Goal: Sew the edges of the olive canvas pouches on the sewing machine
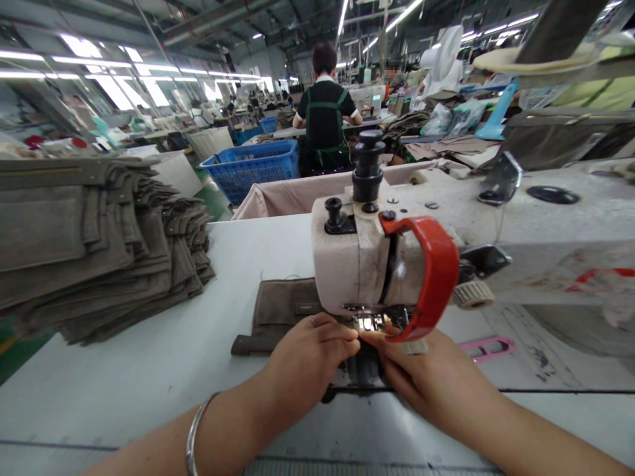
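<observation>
A brown-grey fabric piece (282, 301) with a small dark label lies flat on the white table, running under the head of the sewing machine (342, 264). My left hand (312, 347) is on its near edge, fingers pressed together beside the presser foot (368, 322). From the other side my right hand (421, 363) reaches in, its fingertips close to the same foot and closed on the fabric's edge. The red guard (441, 277) and the machine head hide part of the fabric and some right fingers. The needle point cannot be made out.
A tall stack of similar fabric pieces (99, 244) stands on the left. A pink tool (489, 347) lies right of my right hand. Beyond the table are a blue basket (253, 165), a pink cloth-lined bin (292, 195) and a seated person (325, 106), back turned.
</observation>
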A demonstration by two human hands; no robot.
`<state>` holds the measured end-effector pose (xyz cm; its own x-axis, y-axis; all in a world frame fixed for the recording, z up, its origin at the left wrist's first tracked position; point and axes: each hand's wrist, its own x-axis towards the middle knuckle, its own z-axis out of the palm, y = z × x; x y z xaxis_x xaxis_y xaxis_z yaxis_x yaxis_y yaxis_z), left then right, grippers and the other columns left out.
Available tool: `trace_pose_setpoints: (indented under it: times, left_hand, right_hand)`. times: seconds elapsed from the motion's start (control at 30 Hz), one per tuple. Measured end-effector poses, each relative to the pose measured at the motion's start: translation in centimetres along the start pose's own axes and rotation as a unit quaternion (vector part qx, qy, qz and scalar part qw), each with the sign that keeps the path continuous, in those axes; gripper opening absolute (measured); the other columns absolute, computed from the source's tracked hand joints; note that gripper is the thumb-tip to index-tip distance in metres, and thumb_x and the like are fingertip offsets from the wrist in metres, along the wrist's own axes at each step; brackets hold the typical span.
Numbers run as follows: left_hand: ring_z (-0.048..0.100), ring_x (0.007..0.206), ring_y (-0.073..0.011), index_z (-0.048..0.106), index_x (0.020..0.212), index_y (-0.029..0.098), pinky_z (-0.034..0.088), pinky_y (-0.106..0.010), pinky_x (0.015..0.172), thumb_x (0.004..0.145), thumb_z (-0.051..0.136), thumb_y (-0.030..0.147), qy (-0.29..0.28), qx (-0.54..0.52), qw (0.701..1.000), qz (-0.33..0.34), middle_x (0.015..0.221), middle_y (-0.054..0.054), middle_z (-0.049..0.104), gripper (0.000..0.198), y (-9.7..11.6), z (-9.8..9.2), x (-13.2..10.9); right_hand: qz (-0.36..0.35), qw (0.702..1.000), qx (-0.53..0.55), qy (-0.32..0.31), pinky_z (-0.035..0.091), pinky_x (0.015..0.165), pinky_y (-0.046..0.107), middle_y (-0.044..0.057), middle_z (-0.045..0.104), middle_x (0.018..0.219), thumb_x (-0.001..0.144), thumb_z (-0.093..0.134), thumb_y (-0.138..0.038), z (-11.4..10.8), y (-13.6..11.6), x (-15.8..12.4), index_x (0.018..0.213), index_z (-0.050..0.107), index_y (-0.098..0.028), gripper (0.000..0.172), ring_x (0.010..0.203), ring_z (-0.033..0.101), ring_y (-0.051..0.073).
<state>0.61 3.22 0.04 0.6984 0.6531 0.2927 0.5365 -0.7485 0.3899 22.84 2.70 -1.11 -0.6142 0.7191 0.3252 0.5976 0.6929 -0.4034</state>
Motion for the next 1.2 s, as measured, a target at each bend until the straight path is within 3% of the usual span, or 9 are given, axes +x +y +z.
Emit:
trace_pose_setpoints:
  times: [0.13, 0.27, 0.4, 0.83, 1.2]
  left_hand:
    - [0.064, 0.104, -0.0142, 0.066, 0.103, 0.019, 0.047, -0.029, 0.099, 0.094, 0.051, 0.012, 0.032, 0.014, 0.999, 0.0, 0.109, -0.001, 0.07, 0.018, -0.3, -0.2, 0.5]
    - [0.064, 0.097, -0.0149, 0.067, 0.101, 0.021, 0.048, -0.03, 0.095, 0.092, 0.054, 0.012, 0.026, 0.025, 0.999, -0.011, 0.1, 0.001, 0.071, 0.018, -0.5, -0.4, 0.8]
    - [0.064, 0.096, -0.0155, 0.068, 0.096, 0.021, 0.048, -0.029, 0.094, 0.092, 0.054, 0.013, 0.036, 0.017, 0.999, -0.008, 0.097, 0.001, 0.072, 0.017, -0.7, -0.6, 1.1]
    - [0.065, 0.094, -0.0171, 0.069, 0.094, 0.022, 0.048, -0.029, 0.091, 0.09, 0.058, 0.013, 0.056, 0.028, 0.998, -0.006, 0.095, 0.0, 0.073, 0.014, -1.1, -0.6, 1.4]
    - [0.066, 0.089, -0.0213, 0.071, 0.096, 0.023, 0.051, -0.034, 0.083, 0.085, 0.064, 0.013, 0.055, 0.028, 0.995, -0.076, 0.092, 0.0, 0.073, 0.016, -1.3, 0.0, 1.1]
  right_hand:
    - [0.01, 1.0, 0.0, 0.006, 0.05, 0.082, 0.045, 0.01, 0.063, 0.113, 0.088, 0.046, -0.014, 0.1, -0.1, 0.0, 0.117, 0.059, -0.02, 0.033, 0.098, 0.058, 0.027]
    - [0.025, 0.999, -0.008, 0.021, 0.05, 0.082, 0.046, 0.01, 0.064, 0.105, 0.089, 0.048, -0.019, 0.3, -0.1, 0.4, 0.099, 0.061, -0.02, 0.016, 0.094, 0.059, 0.027]
    - [0.023, 0.998, -0.02, 0.048, 0.051, 0.085, 0.046, 0.01, 0.066, 0.106, 0.093, 0.048, -0.02, 0.8, 0.3, 0.7, 0.094, 0.063, -0.02, 0.015, 0.096, 0.061, 0.027]
    - [0.028, 0.996, -0.062, 0.052, 0.053, 0.074, 0.042, 0.01, 0.068, 0.098, 0.093, 0.049, -0.019, 1.3, 0.6, 0.4, 0.102, 0.064, -0.018, 0.018, 0.087, 0.063, 0.028]
    - [0.036, 0.994, -0.083, 0.055, 0.053, 0.076, 0.041, 0.012, 0.068, 0.1, 0.094, 0.047, -0.02, 1.3, 0.6, 0.7, 0.106, 0.067, -0.017, 0.024, 0.089, 0.064, 0.026]
